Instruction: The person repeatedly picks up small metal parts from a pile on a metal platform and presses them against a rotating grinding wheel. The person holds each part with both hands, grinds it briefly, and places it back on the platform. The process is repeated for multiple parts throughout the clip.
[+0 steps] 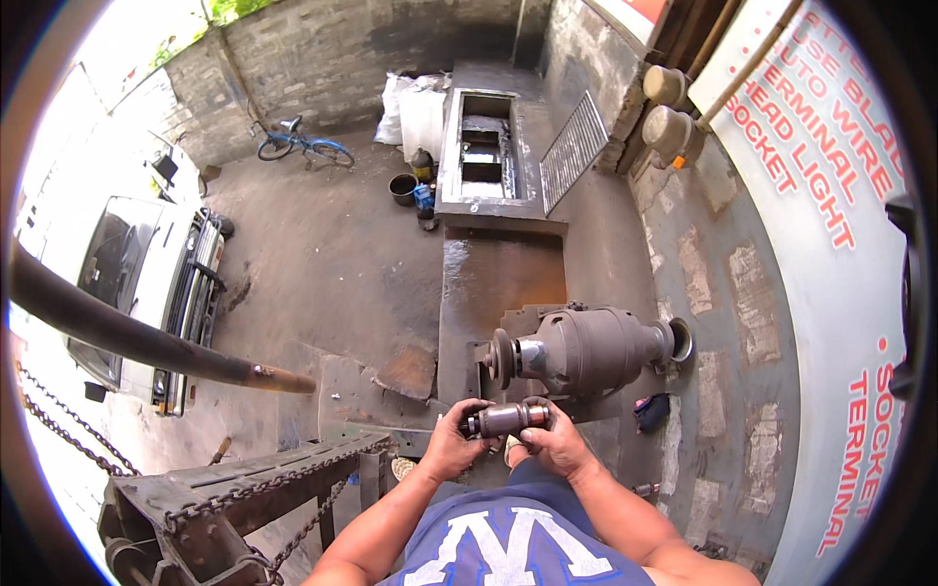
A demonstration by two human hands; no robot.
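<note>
Between both hands, level in front of my body, is a dark cylindrical motor armature (pixel 505 420) with a copper-coloured band near its right end. My left hand (pixel 455 441) grips the left end, fingers curled round the shaft. My right hand (pixel 559 442) closes on the other end beside the copper band. Just beyond the hands stands a large brown-grey electric motor (pixel 598 350), its shaft pointing left and bearing a round disc (pixel 501 358). The armature is held apart from this motor, on the near side of it.
A steel beam frame with a rusty chain (pixel 283 481) stands at lower left; a thick pipe (pixel 137 327) slants in above it. Farther off are a white vehicle (pixel 147 283), a blue bicycle (pixel 305 146), an open pit with a raised grate (pixel 575 151), and a black bucket (pixel 402 188). A lettered signboard (pixel 831 293) lines the right.
</note>
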